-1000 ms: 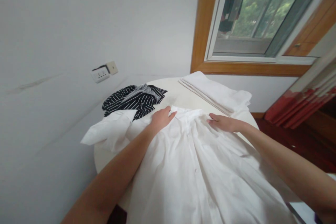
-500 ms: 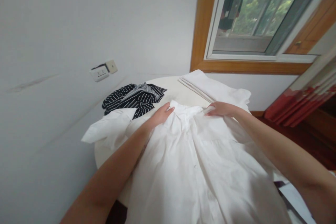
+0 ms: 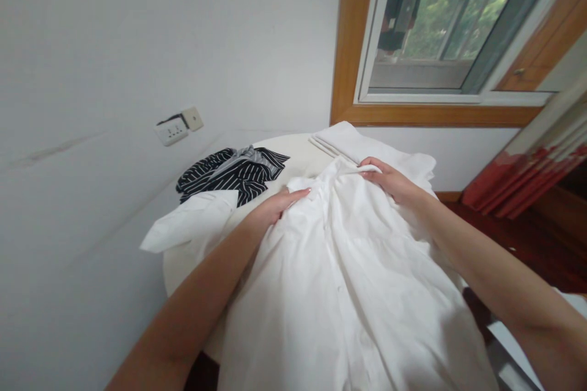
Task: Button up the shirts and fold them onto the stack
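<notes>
A white button-up shirt (image 3: 339,281) lies spread over a round white table (image 3: 178,269), collar at the far side. My left hand (image 3: 275,206) rests on the shirt by the left of the collar, fingers closed on the cloth. My right hand (image 3: 389,182) grips the right side of the collar, lifting it a little off the table. One sleeve (image 3: 188,226) of the shirt hangs over the left edge.
A black and white striped garment (image 3: 232,174) lies crumpled at the table's far left. Folded white cloth (image 3: 367,149) sits at the far side under the window (image 3: 440,24). A wall socket (image 3: 172,130) is at the left. Red curtain (image 3: 518,180) hangs right.
Both hands have pushed the shirt's collar farther across the table. My right hand went from flat on the cloth to gripping and raising the collar.
</notes>
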Tool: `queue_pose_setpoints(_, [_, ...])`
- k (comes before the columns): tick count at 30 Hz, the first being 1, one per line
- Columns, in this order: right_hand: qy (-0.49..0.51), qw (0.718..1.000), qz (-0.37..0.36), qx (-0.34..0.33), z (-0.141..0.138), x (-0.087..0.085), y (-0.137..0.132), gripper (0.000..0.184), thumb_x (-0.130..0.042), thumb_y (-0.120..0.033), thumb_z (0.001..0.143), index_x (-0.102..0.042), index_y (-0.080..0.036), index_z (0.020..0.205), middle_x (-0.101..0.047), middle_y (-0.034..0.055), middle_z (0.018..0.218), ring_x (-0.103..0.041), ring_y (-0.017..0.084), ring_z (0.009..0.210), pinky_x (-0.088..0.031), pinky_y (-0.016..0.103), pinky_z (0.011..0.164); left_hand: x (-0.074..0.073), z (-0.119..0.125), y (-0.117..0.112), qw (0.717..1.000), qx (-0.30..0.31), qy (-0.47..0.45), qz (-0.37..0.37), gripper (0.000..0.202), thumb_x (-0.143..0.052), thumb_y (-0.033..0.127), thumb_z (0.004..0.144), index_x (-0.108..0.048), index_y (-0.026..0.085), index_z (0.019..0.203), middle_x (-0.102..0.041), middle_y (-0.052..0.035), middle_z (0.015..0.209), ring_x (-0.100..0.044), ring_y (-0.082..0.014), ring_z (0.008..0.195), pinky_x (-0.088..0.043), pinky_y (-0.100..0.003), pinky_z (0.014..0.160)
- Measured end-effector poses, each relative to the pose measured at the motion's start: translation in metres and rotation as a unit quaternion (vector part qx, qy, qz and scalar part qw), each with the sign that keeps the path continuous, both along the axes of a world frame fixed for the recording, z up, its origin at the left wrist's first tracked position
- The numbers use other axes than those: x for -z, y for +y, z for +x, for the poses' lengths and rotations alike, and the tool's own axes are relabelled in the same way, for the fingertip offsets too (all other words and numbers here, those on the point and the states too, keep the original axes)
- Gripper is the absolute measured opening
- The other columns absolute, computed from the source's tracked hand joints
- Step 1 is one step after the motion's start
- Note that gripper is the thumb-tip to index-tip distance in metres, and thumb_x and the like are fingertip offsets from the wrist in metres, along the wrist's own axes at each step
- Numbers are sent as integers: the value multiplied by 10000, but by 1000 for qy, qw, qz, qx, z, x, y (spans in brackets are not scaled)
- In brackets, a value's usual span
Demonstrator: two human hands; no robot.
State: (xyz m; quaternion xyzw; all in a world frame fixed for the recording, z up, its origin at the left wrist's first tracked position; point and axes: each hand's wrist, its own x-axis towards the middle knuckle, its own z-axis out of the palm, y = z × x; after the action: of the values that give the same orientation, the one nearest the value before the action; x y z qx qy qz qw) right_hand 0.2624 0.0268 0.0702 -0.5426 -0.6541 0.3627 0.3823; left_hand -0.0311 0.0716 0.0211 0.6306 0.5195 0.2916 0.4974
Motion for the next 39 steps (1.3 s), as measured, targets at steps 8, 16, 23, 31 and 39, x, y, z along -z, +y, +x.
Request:
queue_pose_setpoints(8, [-224, 961, 163, 27, 7, 8, 25, 226, -458, -358, 895, -563, -225, 1045, -667, 50, 1002, -599, 208, 905, -432, 287, 804, -12, 1, -8, 995, -79, -46, 28, 433, -726, 448, 748, -688, 122, 1030, -756, -107, 965, -706, -275, 935, -584, -346, 767])
queue_pose_setpoints(16, [-422, 884, 165, 118, 0, 2, 42, 365, -403, -350, 964, -561, -270, 1284, -689, 67, 1174, -623, 270, 1042, -419, 306, 837, 1, 1, 0, 957, -46, 126, 258, 397, -550, 448, 873, -691, 145, 1087, -721, -102, 1124, -633, -256, 1131, -479, -338, 989])
queue_pose_setpoints(23, [-421, 905, 61, 5, -1, 16, 46, 390, -491, -351, 929, -596, -199, 1272, -651, 89, 1261, -613, 255, 1115, -442, 292, 901, 8, -7, 13, 955, -31, 183, 232, 348, -571, 373, 861, -689, 145, 1097, -715, -94, 1142, -632, -239, 1132, -487, -294, 964])
queue_pose_setpoints(31, [-424, 903, -43, -59, -5, 32, 24, 606, -665, -439, 801, -562, -142, 1319, -614, 149, 1304, -604, 283, 1146, -447, 320, 952, 15, -2, 9, 959, 24, 231, 159, 495, -701, 521, 746, -679, 184, 1107, -714, -82, 1144, -656, -238, 1076, -496, -291, 920])
queue_pose_setpoints(39, [-414, 898, -53, -140, 3, 21, -33, 535, -540, -454, 875, -580, -133, 1300, -616, 136, 1308, -596, 278, 1165, -437, 303, 963, 11, 26, -49, 915, 21, 361, 177, 437, -570, 530, 851, -710, 147, 1007, -727, -152, 1042, -677, -262, 990, -491, -297, 792])
